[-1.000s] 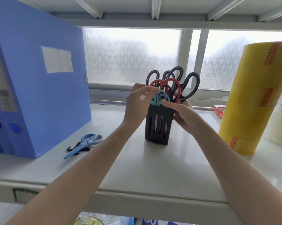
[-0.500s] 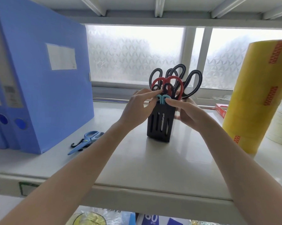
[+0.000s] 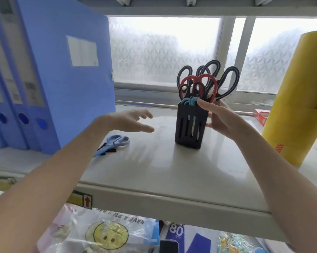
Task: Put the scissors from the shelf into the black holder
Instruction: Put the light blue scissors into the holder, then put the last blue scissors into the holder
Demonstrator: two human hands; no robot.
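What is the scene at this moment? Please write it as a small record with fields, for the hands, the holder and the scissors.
left hand: open, empty, above the shelf between the holder and the loose scissors
right hand: holds the side of the black holder, one finger at its rim
black holder: upright on the shelf
in holder: black-handled scissors, red-handled scissors, teal scissors
not yet in holder: light blue scissors, flat on the shelf beside the blue file boxes

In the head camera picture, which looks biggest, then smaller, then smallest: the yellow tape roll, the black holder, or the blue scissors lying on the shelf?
1. Yellow tape roll, by far the biggest, though partly cut off.
2. Black holder.
3. Blue scissors, partly hidden behind the left arm, so this one is less sure.
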